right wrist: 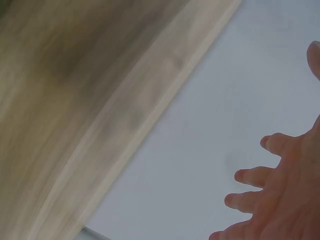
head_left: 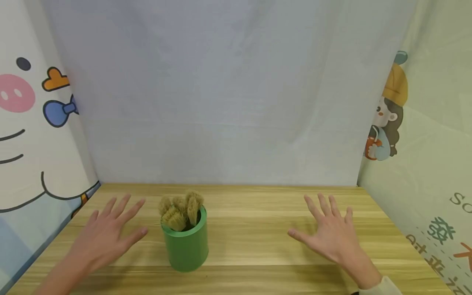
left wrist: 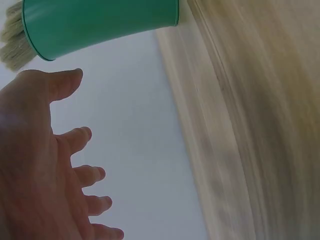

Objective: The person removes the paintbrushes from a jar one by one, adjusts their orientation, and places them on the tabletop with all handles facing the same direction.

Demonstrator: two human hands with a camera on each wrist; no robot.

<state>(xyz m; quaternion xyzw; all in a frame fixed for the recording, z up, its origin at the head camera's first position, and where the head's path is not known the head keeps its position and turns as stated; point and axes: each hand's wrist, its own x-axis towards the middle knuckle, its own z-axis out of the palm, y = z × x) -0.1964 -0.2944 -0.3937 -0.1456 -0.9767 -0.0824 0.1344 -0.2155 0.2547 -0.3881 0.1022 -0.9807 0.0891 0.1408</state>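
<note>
A green cylindrical pot point(head_left: 188, 250) stands upright on the wooden table, left of the middle in the head view. Several tan, bristly tufts point(head_left: 175, 219) stick out of its top; their lower parts are hidden inside. My left hand point(head_left: 107, 233) is to the left of the pot, palm down with fingers spread and holding nothing. Its thumb points toward the pot, with a gap between them. Far to the right of the pot, my right hand point(head_left: 330, 233) is also spread and holds nothing. In the left wrist view the pot point(left wrist: 100, 25) shows above the thumb.
The light wooden table point(head_left: 254, 237) reaches back to a pale grey cloth point(head_left: 228, 102). A cloth with a cartoon pig point(head_left: 22, 123) hangs along the left side. On the right hangs a cream cloth point(head_left: 424, 155) printed with a figure and lettering.
</note>
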